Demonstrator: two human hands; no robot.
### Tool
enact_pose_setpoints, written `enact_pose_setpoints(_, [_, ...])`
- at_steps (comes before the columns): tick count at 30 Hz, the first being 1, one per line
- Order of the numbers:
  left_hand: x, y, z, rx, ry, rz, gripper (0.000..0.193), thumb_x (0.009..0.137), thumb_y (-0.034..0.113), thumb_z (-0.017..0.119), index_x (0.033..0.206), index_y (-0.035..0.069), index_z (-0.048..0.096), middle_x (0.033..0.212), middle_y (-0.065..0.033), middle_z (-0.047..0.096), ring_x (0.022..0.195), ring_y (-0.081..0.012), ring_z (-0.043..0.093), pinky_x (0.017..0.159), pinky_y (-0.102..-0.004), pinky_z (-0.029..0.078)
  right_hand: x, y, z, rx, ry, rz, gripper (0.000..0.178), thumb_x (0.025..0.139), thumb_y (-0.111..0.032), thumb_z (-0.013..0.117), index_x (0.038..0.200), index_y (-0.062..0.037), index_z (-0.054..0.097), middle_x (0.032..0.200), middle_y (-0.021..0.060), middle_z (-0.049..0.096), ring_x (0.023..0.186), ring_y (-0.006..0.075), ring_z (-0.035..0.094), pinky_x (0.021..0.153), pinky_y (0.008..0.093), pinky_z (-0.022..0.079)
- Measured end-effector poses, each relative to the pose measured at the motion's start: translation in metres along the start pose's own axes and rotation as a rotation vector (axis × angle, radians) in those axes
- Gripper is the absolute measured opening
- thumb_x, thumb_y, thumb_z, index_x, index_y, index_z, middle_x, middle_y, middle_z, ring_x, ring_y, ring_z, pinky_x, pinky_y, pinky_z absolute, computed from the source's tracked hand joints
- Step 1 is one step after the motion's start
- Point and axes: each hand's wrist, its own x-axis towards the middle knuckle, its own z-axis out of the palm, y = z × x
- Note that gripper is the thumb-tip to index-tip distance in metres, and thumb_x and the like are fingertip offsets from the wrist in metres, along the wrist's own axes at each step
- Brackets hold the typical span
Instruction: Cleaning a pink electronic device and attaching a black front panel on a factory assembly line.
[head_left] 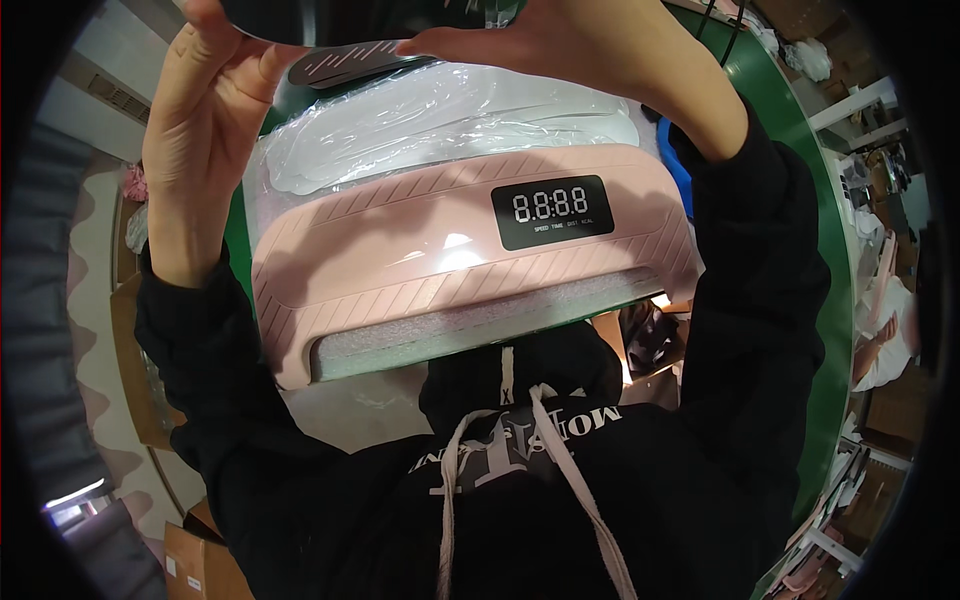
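Raised at the top edge, my left hand (220,90) and my right hand (560,35) hold a glossy black curved piece (340,18) between them. Most of that piece lies outside the picture, so its kind does not show. Below it is a pink plastic housing (400,250) with slanted ribs along its edges and a black digital display panel (553,212) at its right. Clear plastic-wrapped white pieces (470,110) lie just beyond the housing. Partly hidden behind the black piece is a dark panel (350,65) with pale slanted stripes.
A green tabletop (822,340) curves round the right side. Pale foam (480,322) shows under the housing's near edge. Cardboard boxes (200,560) stand at the lower left. Shelves with loose parts (880,280) line the far right, and a blue object (672,165) sits beside the wrapped pieces.
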Motion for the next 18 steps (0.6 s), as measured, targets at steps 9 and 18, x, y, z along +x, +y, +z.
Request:
enact_pose_setpoints(9, [0.003, -0.002, 0.030, 0.203, 0.265, 0.034, 0.025, 0.091, 0.013, 0.056, 0.110, -0.003, 0.055, 0.114, -0.0129, 0.060, 0.103, -0.0175, 0.061, 0.089, -0.0273, 0.051, -0.002, -0.004, -0.007, -0.016, -0.004, 0.006, 0.077, 0.067, -0.007, 0.075, 0.136, -0.0063, 0.040, 0.114, 0.0168, 0.049, 0.097, 0.0276, 0.057, 0.082, 0.0328, 0.051])
enact_pose_setpoints(18, [0.028, -0.047, 0.009, 0.181, 0.039, -0.457, 0.026, 0.089, 0.010, 0.058, 0.110, -0.003, 0.053, 0.102, -0.0123, 0.059, 0.094, -0.0192, 0.064, 0.085, -0.0198, 0.053, -0.015, 0.006, -0.041, 0.382, 0.362, 0.325, 0.063, 0.076, -0.015, 0.072, 0.132, -0.0065, 0.043, 0.129, 0.0141, 0.049, 0.108, 0.0214, 0.057, 0.082, 0.0333, 0.054])
